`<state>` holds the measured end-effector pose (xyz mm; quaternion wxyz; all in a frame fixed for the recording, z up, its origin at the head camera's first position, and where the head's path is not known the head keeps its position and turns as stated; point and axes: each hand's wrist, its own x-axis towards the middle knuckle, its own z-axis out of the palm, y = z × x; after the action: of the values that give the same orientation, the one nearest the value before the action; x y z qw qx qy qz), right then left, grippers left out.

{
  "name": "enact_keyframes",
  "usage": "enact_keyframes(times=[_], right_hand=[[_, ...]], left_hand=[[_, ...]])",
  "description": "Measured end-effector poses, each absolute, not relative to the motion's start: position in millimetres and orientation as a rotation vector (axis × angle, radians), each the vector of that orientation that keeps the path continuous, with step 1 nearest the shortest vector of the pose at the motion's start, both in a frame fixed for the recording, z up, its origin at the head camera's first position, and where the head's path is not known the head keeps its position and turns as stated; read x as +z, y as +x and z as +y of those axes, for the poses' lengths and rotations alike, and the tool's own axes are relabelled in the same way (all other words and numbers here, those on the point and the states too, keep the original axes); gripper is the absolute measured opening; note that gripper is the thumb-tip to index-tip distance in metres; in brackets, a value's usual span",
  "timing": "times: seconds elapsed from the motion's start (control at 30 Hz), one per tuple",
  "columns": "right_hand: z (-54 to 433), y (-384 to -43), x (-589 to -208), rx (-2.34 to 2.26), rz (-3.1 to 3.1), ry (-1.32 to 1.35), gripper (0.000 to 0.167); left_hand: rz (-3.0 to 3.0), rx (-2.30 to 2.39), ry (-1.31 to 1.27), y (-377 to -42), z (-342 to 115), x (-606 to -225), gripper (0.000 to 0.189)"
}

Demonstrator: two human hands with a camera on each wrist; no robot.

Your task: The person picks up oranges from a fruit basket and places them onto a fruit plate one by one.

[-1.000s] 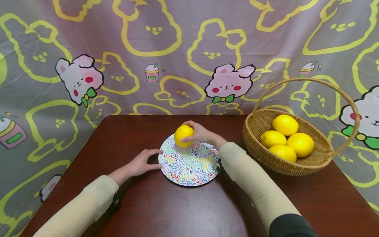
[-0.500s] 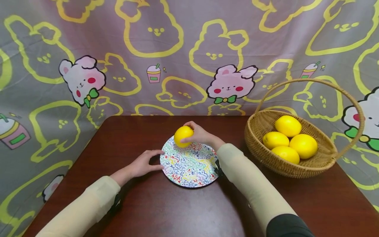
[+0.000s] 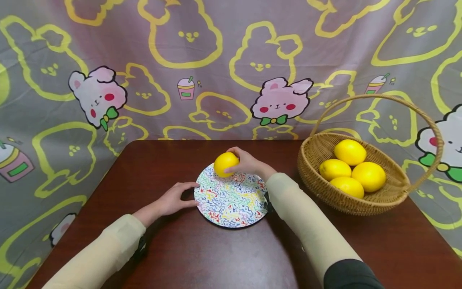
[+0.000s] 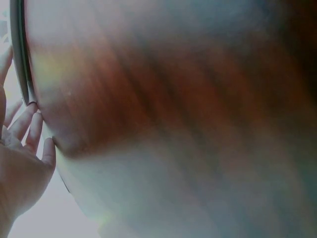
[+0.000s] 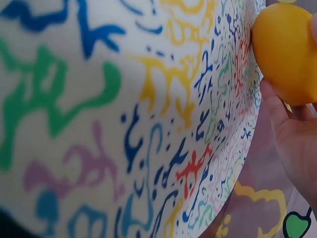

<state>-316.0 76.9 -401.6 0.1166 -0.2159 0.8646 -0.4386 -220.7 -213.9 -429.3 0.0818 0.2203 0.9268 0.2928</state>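
Observation:
In the head view my right hand grips a yellow lemon over the far left part of a round, flat plate. Coloured squiggles cover the plate's white top, and its edge is dark. The right wrist view has the lemon close against the plate's surface, with fingers curled about it. My left hand lies at the plate's left side, thumb and fingers spread and the tips right at the rim. Seen from the left wrist, those fingers are extended along the plate's edge.
A wicker basket with a tall arched handle stands at the right, holding several lemons. The dark red-brown table is glossy. Behind it hangs a grey-pink cloth printed with yellow outlines and rabbits.

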Motion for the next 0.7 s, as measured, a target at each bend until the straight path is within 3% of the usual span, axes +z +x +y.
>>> enact_keyframes(times=[0.7], right_hand=[[81.9,-318.2,-405.7,-1.223,2.603,-0.554,0.082]], left_hand=[[2.756,0.883,0.68,-222.0,-214.4,-430.1,0.063]])
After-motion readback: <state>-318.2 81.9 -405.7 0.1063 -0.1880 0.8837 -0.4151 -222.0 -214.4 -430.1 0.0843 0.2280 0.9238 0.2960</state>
